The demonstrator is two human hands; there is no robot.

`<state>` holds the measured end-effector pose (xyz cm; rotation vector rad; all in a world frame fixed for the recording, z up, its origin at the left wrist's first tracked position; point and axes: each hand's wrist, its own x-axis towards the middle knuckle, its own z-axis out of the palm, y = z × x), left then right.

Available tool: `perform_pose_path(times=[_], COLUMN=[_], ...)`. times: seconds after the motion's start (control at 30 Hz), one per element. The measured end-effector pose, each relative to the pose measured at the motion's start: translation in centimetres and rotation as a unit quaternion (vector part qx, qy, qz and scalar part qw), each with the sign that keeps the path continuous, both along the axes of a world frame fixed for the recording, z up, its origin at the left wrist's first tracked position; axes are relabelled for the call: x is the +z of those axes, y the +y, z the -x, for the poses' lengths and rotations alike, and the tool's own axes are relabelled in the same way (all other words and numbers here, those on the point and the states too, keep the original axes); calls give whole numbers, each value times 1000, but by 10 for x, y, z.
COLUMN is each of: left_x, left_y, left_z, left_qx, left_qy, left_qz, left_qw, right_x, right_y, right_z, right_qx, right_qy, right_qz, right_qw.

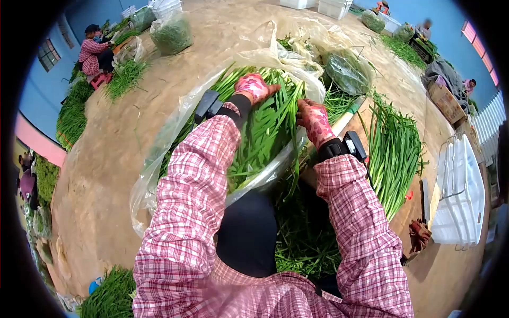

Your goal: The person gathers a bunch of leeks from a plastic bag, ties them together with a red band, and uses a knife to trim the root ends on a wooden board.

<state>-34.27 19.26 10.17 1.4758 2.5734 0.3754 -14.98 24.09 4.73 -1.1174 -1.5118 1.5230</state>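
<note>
Hands (253, 88) on greens (262, 138) — bag (155, 177) around, open

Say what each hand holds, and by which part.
A hold cannot be confirmed: the left hand and right hand are at the greens in the plastic bag, any grip hidden.

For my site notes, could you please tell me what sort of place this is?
Probably a vegetable-packing workshop: long green leaves fill the open plastic bag, another bundle lies beside the right sleeve, and white crates stand nearby.
</note>
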Motion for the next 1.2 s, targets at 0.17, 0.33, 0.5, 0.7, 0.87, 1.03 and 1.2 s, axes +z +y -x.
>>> perform_pose_path(times=[0.17, 0.33, 0.5, 0.7, 0.87, 1.03, 1.2], left_x=[-17, -1, 6, 20, 6, 15, 11], left_y=[7, 10, 11, 2, -11, 2, -3], left_z=[19, 49, 24, 24, 24, 30, 34], left_qx=[-1, -32, 3, -102, -40, -41, -81], left_qy=[-77, -234, -136, -153, -152, -157, -215], left_qz=[-57, 2, 3, 28, -128, -78, -122], left_qw=[995, 972, 991, 982, 979, 984, 966], right_x=[14, 32, 28, 18, 33, 38, 14], right_y=[10, 8, 7, 6, -5, -18, 18], right_z=[11, 3, 9, 14, 6, 30, 24], right_qx=[-12, 63, 50, 43, 4, -52, -115], right_qy=[-115, -12, -41, 18, -77, -65, 29], right_qz=[-18, 80, 52, 69, -154, -311, -96], right_qw=[993, 995, 997, 997, 985, 947, 988])
